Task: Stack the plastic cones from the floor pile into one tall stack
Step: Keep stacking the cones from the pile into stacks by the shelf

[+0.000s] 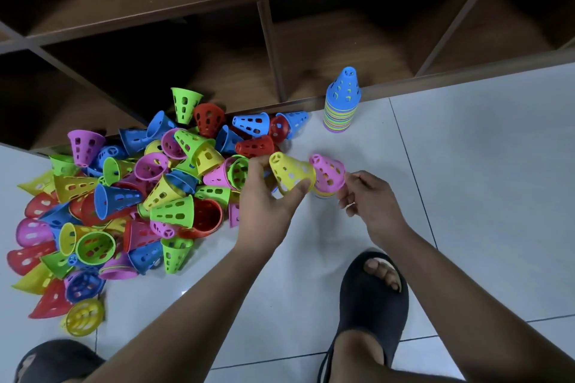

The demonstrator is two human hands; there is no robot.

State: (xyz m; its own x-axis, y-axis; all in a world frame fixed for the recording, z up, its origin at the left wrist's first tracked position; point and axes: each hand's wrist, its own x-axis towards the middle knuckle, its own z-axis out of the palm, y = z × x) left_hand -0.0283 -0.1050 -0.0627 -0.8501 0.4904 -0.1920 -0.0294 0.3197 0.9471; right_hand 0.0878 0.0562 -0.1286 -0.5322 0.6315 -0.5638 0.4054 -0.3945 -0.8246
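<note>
Feet: two dark open-toed slippers (373, 298) stand on the pale tiled floor (482, 196), one at the lower right, the other cut off at the lower left corner
Left grip: the left hand (264, 199) curls round a yellow perforated plastic cone (292, 172), thumb pressed on the near rim, fingers on the far side; the cone is off the floor, narrow end up and tilted left
Right grip: the right hand (370, 199) pinches the rim of a pink perforated plastic cone (329, 171) between thumb and forefinger, other fingers curled in; a few coloured rims are nested under this cone
Relation: the two held cones sit side by side and touch, yellow in front of pink
Pile: a loose heap of red, blue, green, yellow and pink cones (124, 190) lies on the floor to the left, reaching up to the left hand
Finished stack: a tall stack of nested cones (342, 106), blue on top, stands upright just beside the base of the brown wooden cubby shelf (264, 40), well apart from both hands
</note>
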